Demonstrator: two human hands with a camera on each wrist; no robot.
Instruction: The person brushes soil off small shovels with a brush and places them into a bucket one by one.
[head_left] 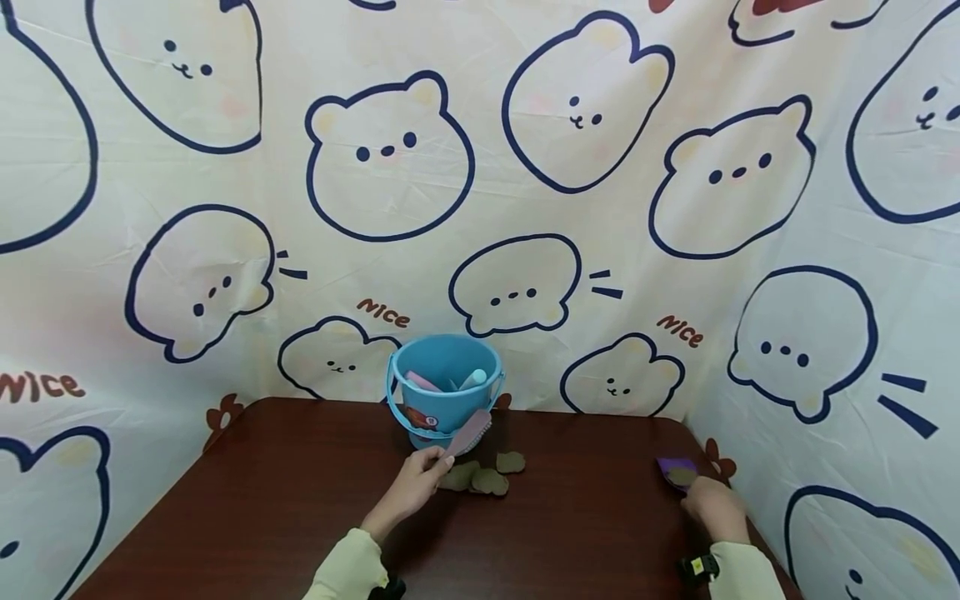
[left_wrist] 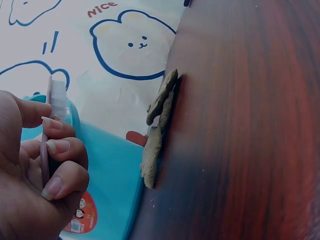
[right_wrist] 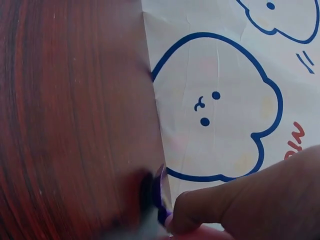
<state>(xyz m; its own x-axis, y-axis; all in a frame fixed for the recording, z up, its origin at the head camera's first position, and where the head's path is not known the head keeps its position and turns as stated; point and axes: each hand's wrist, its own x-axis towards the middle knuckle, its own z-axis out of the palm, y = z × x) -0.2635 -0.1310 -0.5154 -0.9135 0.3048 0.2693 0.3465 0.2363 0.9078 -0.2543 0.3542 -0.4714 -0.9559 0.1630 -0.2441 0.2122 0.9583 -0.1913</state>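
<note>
My left hand (head_left: pixel 408 492) grips a mauve brush (head_left: pixel 471 432) by its handle, its white bristles (left_wrist: pixel 59 97) visible in the left wrist view. The brush head is raised in front of a light blue bucket (head_left: pixel 446 367). Close by on the table lie several flat greenish-brown clay-like pieces (head_left: pixel 490 482). Far to the right, my right hand (head_left: pixel 716 507) holds a small purple shovel (head_left: pixel 675 463), whose handle is hidden by the fingers. Another brownish piece (head_left: pixel 682 476) lies on its blade. The right wrist view shows the shovel (right_wrist: pixel 161 192) edge-on and partly blurred.
The bucket stands at the table's back edge with a pink item (head_left: pixel 422 382) and a pale blue item (head_left: pixel 473 380) inside. A cartoon-printed cloth (head_left: pixel 600 292) hangs around the dark wooden table (head_left: pixel 570 533), along its back and sides.
</note>
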